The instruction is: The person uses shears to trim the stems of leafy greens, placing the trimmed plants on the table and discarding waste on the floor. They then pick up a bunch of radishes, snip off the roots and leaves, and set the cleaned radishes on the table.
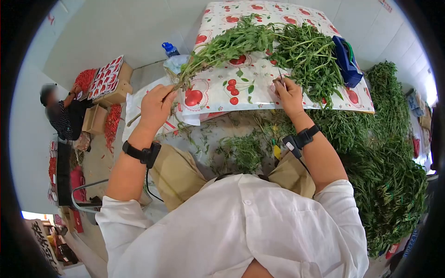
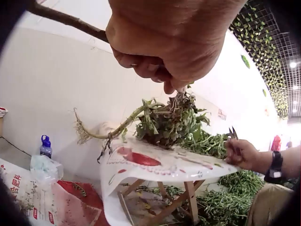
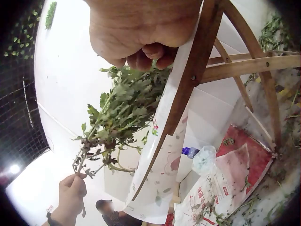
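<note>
A leafy green plant [image 1: 232, 45] lies across the patterned tablecloth, its stem end at the table's left edge. My left hand [image 1: 155, 109] grips that stem [image 2: 70, 20], whose bare end sticks out behind the fist. Withered leaves [image 2: 169, 122] and pale roots [image 2: 84, 134] hang by the fingers in the left wrist view. My right hand [image 1: 289, 96], over the table's front edge, holds a small tool with pointed metal tips [image 2: 233, 133]; its handle is hidden in the fingers. Beside it lies a second heap of greens [image 1: 310, 60].
A dark blue case [image 1: 346, 62] stands at the table's right edge. A blue bottle [image 1: 170, 49] and plastic bag [image 2: 46, 168] are at the left. Greens pile up [image 1: 384, 190] on the right floor. A person [image 1: 65, 113] sits far left. Wooden legs [image 2: 188, 202] support the table.
</note>
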Motion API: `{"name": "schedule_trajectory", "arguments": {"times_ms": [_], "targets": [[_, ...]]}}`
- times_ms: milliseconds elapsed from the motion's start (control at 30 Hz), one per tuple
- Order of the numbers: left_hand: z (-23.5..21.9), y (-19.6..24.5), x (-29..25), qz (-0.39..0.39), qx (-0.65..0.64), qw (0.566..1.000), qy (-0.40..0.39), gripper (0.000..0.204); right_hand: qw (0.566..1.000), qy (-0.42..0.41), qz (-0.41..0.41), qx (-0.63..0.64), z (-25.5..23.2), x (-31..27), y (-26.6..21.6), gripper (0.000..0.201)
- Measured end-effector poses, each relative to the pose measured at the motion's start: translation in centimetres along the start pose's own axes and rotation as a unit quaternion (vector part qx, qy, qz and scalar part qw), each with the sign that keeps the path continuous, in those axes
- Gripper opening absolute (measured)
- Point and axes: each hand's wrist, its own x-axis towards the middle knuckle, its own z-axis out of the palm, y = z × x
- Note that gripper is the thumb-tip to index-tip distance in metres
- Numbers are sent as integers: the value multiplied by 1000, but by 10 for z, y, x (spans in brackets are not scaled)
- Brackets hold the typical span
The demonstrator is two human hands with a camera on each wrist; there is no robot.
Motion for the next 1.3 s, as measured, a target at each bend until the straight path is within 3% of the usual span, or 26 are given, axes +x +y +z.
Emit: {"name": "schedule_trajectory", "arguments": {"times_ms": [133,367,633,733,933,1167,1300], "targets": [[-4,18,18,-18,-114,993,25,20,1000,-6,13,3,-1,-2,-2,21],[-6,22,49,-131,-309,941,28,31,999,-7,16,37,-1,-3,1,21],[-2,37,71,-197,-524,827,53,30,999,14,-20,35,2,-3,3,19],[4,40,71,-203,-551,809,26,29,999,9,-14,49,2,-4,3,19],[-1,56,76,-189,-678,708,-60,29,999,14,3,39,2,-5,-2,18],[-14,69,89,-149,-629,761,-48,27,1000,2,-2,16,1,-4,-2,19],[-12,70,94,-146,-612,774,-69,28,982,-83,-152,-78,18,1,-13,24]]}}
